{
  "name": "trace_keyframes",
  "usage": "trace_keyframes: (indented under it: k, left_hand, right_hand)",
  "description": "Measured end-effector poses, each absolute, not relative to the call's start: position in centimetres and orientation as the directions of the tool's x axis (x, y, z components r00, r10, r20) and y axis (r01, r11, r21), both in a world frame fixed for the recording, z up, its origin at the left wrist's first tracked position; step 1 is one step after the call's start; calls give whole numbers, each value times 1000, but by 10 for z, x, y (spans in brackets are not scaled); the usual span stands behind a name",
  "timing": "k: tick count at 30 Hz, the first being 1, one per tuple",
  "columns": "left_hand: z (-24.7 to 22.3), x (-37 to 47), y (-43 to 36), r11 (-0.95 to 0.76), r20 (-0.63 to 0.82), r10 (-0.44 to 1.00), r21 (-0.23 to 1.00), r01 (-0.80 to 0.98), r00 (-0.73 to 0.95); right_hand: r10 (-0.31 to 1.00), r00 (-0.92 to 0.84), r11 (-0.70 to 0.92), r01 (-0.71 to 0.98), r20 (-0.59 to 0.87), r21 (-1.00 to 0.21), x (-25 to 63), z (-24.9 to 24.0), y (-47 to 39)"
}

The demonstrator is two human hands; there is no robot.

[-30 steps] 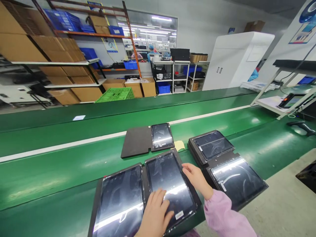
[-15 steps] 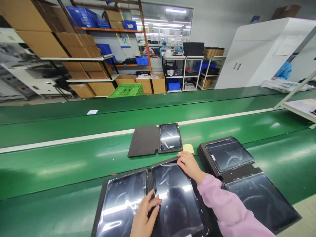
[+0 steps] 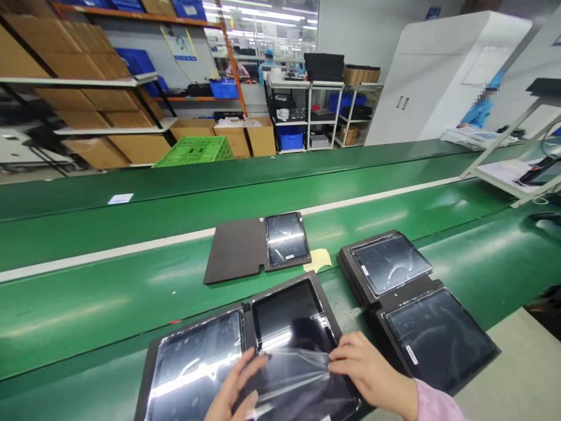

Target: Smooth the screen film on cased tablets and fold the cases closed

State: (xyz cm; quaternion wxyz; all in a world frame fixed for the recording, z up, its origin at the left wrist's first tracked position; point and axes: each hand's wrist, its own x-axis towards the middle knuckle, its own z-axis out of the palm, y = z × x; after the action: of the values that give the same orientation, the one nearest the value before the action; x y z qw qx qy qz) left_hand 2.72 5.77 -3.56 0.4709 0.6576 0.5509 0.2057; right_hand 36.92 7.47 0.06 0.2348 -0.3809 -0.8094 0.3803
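Two black tablets lie side by side near me on the green belt. My right hand [image 3: 372, 374] pinches the edge of a clear protective film [image 3: 291, 368] lifted off the screen of the right-hand tablet [image 3: 289, 313]. My left hand [image 3: 234, 389] holds the film's left edge, fingers curled on it. The film is peeled back over the tablet's near half, leaving the far half bare. The left-hand tablet [image 3: 193, 368] still shows a glossy film.
Farther on the belt lies an open dark case with a small tablet [image 3: 284, 238] and a yellow note [image 3: 319, 259]. Two more tablets [image 3: 390, 263] sit stacked to the right. The green conveyor [image 3: 109, 292] runs across. Shelves of cartons and a white cabinet stand behind.
My right hand went from the tablet's far corner toward me, peeling the film off the screen. My left hand moved from pressing the screen to gripping the film.
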Motion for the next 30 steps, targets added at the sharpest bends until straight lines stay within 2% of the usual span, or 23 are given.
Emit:
trace_keyframes:
  k: [2, 4, 7, 9, 11, 13, 16, 19, 21, 23, 27, 30]
  left_hand:
    - [-39, 33, 71, 12, -193, 954, 793, 609, 231]
    - [-40, 40, 87, -106, -80, 973, 677, 729, 216]
    - [-37, 45, 106, -296, 29, 947, 475, 829, 321]
    - [-33, 45, 113, -377, -5, 910, 401, 835, 414]
    - [-27, 43, 115, -415, -64, 879, 385, 824, 473]
    - [-20, 43, 115, -386, -126, 873, 409, 827, 471]
    - [-13, 46, 114, -310, -205, 877, 448, 839, 434]
    - [-9, 48, 116, -271, -231, 883, 463, 844, 410]
    - [-7, 48, 119, -248, -238, 887, 476, 844, 395]
    - [-4, 47, 121, -236, -242, 888, 490, 839, 391]
    - [3, 50, 114, -270, -249, 866, 496, 825, 433]
    - [3, 59, 86, -330, -234, 849, 466, 821, 474]
  right_hand:
    - [744, -658, 450, 369, 114, -813, 363, -1, 66]
    - [711, -685, 468, 293, 158, -834, 357, -1, 62]
    - [637, -753, 601, 349, 167, -719, 351, -1, 70]
    - [606, -783, 692, 431, 141, -580, 349, -1, 84]
    - [606, -783, 742, 491, 143, -458, 346, 1, 100]
    - [623, -762, 747, 511, 177, -426, 343, 4, 115]
    - [745, -629, 610, 505, 224, -611, 335, 5, 136]
    - [910, -363, 380, 545, 199, -747, 322, 0, 155]
    - [972, -186, 228, 571, 147, -789, 315, -4, 166]
    - [995, -86, 92, 546, 53, -833, 312, -6, 173]
    - [979, -78, -128, 486, -189, -865, 320, -2, 169]
    - [944, -42, -257, 533, -329, -806, 326, 2, 155]
